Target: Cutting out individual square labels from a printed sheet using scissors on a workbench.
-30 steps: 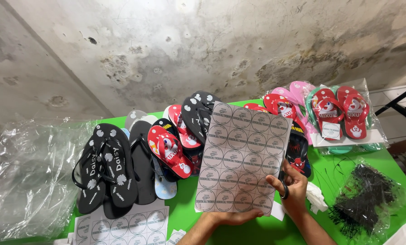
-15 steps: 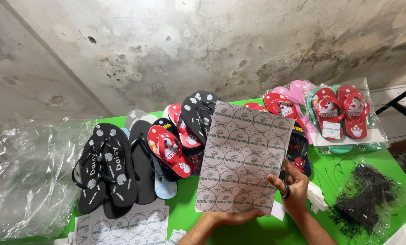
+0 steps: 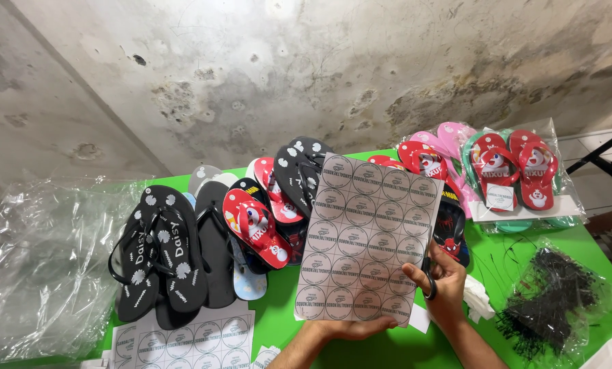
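A person holds a sheet of round printed labels [image 3: 364,239] upright above a green bench [image 3: 579,236], its face toward the camera. The left hand [image 3: 343,329] supports the sheet from below, fingers curled under its bottom edge. The right hand [image 3: 443,287] is closed around a pair of scissors [image 3: 429,283] at the sheet's lower right edge; only the dark handle loops show, and whether the blades touch the paper cannot be told.

Behind the sheet, flip-flops lie in a loose fan: a black flowered pair [image 3: 157,249] on the left, a red cartoon-printed sandal [image 3: 257,225] near the middle, and a bagged red pair [image 3: 514,171] at the far right. A second label sheet [image 3: 183,342] lies flat at the bench's near edge, crumpled clear plastic [image 3: 39,260] spills over the left side, and a bag of black fasteners [image 3: 549,301] sits to the right.

The risks appear modest but real. The sheet is thin and held only along its bottom and one side, so it could flex or fold as the blades close, sending a cut through a printed circle rather than between the rows. The supporting fingers sit close to the likely cutting line and could be nicked if the paper slips. Trimmed strips may also drop among the sandals and scraps of white paper [image 3: 480,301] below, where they would be easy to lose.
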